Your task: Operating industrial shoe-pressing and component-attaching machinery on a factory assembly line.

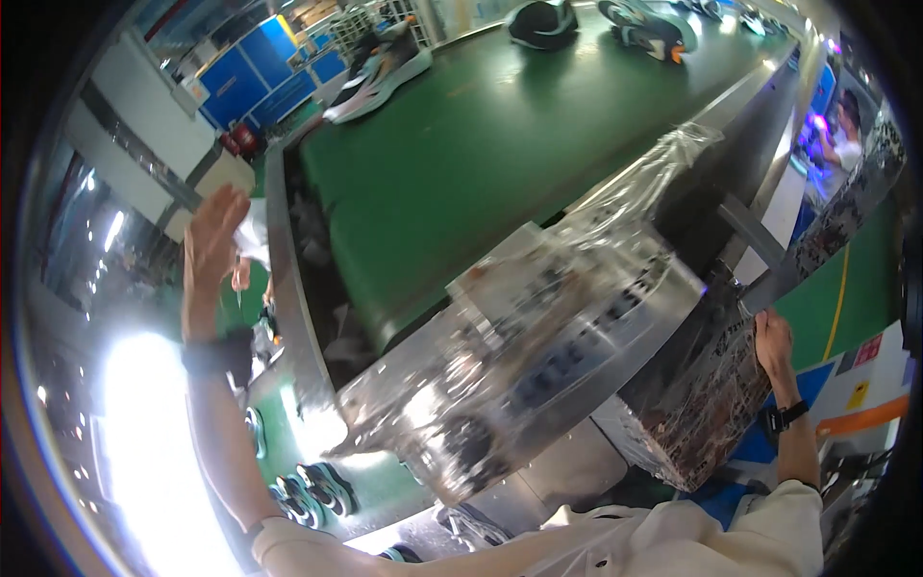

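Observation:
My left hand (213,240) is raised at the left side of a green conveyor belt (461,192), fingers stretched upward and blurred a little. Nothing shows in its palm. My right hand (774,341) is closed at the upper right corner of a plastic-wrapped, dark patterned box (697,394), below a grey metal bar (755,236). Whatever its fingers hold is hidden. Between my arms a metal machine housing (558,337) lies under clear plastic film at the belt's near end.
Shoes ride on the belt: a grey and white sneaker (380,82) at the left edge, a dark shoe (543,24) and a sneaker with orange parts (649,34) farther back. More shoes (312,492) stand at lower left. Another person (841,144) works at far right.

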The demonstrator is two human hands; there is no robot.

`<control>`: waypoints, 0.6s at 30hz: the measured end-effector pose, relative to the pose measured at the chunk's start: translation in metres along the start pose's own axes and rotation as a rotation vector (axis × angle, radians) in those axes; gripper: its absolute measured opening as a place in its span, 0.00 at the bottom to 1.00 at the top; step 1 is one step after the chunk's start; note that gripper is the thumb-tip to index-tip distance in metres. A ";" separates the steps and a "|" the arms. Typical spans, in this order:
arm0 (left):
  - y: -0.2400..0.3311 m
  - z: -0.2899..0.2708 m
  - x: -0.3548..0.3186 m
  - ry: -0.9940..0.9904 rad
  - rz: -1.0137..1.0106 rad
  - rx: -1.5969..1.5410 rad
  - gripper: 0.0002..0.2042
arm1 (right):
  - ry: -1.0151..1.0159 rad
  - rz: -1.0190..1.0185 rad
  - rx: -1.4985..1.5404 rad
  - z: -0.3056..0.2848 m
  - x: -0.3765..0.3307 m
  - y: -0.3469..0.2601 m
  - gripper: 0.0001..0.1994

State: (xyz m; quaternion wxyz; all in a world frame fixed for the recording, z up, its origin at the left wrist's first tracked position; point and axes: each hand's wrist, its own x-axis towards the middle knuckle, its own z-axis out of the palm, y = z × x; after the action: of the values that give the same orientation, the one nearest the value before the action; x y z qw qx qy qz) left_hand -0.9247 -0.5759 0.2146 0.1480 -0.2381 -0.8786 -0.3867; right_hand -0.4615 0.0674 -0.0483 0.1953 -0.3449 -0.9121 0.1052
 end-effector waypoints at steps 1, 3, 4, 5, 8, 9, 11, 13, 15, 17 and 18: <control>0.060 0.032 0.021 -0.036 0.009 -0.038 0.38 | -0.035 0.049 -0.075 -0.003 -0.003 0.005 0.17; 0.058 0.039 0.090 -0.187 0.047 0.287 0.42 | -0.090 0.112 -0.121 -0.008 -0.005 -0.007 0.14; 0.063 0.055 0.120 -0.231 0.063 0.378 0.45 | -0.116 0.115 -0.086 -0.012 -0.003 -0.015 0.12; 0.073 0.080 0.148 -0.378 -0.056 0.446 0.49 | -0.139 0.129 -0.063 -0.014 -0.003 -0.021 0.11; 0.048 0.124 0.192 -0.320 -0.034 0.597 0.51 | -0.004 0.037 0.022 -0.009 0.000 -0.029 0.08; 0.034 0.129 0.199 -0.316 0.015 0.556 0.52 | -0.008 0.074 0.020 -0.010 0.003 -0.034 0.08; 0.024 0.139 0.201 -0.347 0.077 0.515 0.53 | -0.020 0.094 0.046 -0.016 0.006 -0.042 0.08; 0.031 0.145 0.197 -0.184 0.027 0.734 0.51 | -0.054 0.128 0.002 -0.022 0.007 -0.042 0.09; 0.044 0.146 0.192 -0.238 0.100 0.711 0.49 | -0.118 0.174 0.003 -0.026 0.008 -0.044 0.13; 0.076 0.149 0.160 -0.178 0.246 0.705 0.41 | -0.122 0.166 0.023 -0.026 0.010 -0.041 0.14; 0.106 0.148 0.138 -0.170 0.242 0.716 0.41 | -0.132 0.157 0.042 -0.026 0.008 -0.039 0.15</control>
State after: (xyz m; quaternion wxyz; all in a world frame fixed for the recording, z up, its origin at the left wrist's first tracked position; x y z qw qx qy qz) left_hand -0.9957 -0.3610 0.2435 0.1928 -0.3045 -0.9327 -0.0141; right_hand -0.4787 0.0450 -0.0103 0.1328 -0.4034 -0.8908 0.1616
